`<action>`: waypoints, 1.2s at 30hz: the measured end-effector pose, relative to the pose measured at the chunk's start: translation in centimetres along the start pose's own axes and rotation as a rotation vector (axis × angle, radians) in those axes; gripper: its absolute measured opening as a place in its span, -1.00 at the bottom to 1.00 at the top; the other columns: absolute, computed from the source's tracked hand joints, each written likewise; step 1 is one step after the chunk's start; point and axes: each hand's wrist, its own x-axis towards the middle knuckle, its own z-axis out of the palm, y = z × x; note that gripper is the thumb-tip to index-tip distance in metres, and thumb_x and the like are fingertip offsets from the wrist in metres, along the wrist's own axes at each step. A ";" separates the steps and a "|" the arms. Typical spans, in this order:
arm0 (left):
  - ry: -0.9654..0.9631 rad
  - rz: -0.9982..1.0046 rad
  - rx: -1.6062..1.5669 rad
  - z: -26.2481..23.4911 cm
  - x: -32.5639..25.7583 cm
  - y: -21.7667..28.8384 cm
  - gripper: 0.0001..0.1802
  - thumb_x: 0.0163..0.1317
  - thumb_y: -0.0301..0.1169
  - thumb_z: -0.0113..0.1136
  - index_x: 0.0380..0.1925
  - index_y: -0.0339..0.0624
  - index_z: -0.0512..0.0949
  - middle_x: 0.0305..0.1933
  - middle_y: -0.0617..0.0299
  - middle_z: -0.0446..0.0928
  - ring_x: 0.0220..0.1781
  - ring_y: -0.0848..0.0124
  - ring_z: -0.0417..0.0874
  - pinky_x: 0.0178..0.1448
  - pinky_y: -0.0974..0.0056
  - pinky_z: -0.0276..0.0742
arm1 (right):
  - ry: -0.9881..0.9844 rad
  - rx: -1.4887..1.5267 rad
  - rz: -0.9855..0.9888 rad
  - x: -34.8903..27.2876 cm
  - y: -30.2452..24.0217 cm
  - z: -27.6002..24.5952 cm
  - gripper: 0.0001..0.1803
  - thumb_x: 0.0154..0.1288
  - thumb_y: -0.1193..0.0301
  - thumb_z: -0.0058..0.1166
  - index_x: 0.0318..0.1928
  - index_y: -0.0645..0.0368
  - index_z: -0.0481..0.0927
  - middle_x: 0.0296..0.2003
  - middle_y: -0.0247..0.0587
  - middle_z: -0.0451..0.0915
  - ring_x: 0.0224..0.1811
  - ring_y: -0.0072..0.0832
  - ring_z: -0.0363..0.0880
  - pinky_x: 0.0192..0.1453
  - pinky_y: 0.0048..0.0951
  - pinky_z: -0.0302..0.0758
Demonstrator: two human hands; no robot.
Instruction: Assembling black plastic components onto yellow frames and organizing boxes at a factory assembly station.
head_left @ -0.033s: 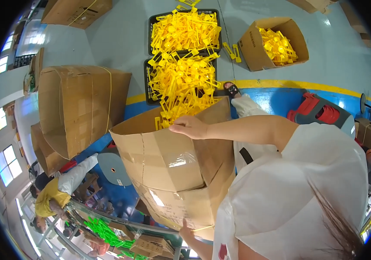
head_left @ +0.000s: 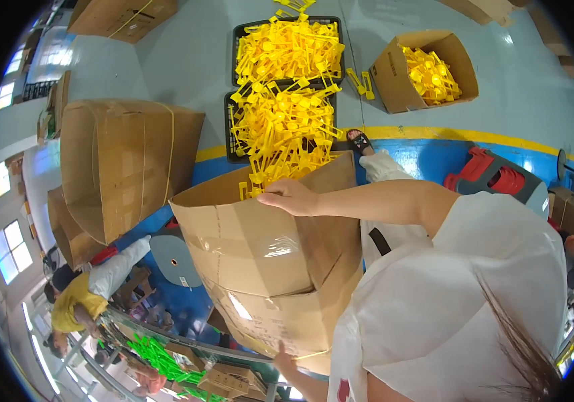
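Note:
I hold a large open cardboard box (head_left: 260, 254) tilted away from me. My right hand (head_left: 290, 197) grips its upper rim, the arm reaching in from the right. My left hand (head_left: 285, 356) holds the box's lower end near the bottom of the view. Yellow plastic strip parts (head_left: 280, 134) spill from the box mouth onto a heap. The heap covers two black trays (head_left: 232, 127) on the grey floor. My sandalled foot (head_left: 360, 141) stands just right of the heap.
A big closed cardboard box (head_left: 126, 167) stands to the left. A smaller open box of yellow parts (head_left: 427, 74) sits at the upper right. A red stool (head_left: 494, 175) is on the blue floor at right. A person in yellow (head_left: 76, 301) bends near green parts (head_left: 159, 355) at lower left.

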 end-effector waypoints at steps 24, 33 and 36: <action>-0.119 0.016 -0.221 8.8 19.3 -5.1 -0.43 0.04 -0.01 -0.01 -0.04 -0.16 0.24 -0.23 0.07 0.35 -0.28 0.23 0.41 -0.27 0.21 0.38 | -0.226 -0.397 -0.179 -3.9 0.7 1.9 -0.72 0.16 0.27 -0.18 -0.57 0.19 0.31 -0.57 -0.09 0.36 -0.45 -0.17 0.32 -0.35 -0.23 0.21; -0.315 0.486 -0.391 13.7 -18.8 25.4 -0.21 0.04 -0.15 0.07 0.18 -0.24 -0.04 0.24 0.05 0.01 0.27 0.21 0.01 0.27 0.21 -0.07 | -0.624 -0.405 -0.088 -3.1 6.2 -3.5 -0.69 0.21 0.22 -0.24 -0.48 0.23 0.33 -0.50 -0.02 0.33 -0.39 -0.11 0.29 -0.31 -0.20 0.21; -0.109 0.501 0.063 19.5 -22.0 31.2 0.04 -0.22 -0.17 0.25 0.18 -0.32 -0.16 0.26 -0.15 -0.19 0.28 -0.10 -0.22 0.28 0.00 -0.18 | -1.043 -0.252 0.034 -1.7 7.6 -5.5 -0.60 0.20 0.19 -0.25 -0.50 0.33 0.38 -0.48 0.06 0.40 -0.40 -0.11 0.33 -0.27 -0.22 0.27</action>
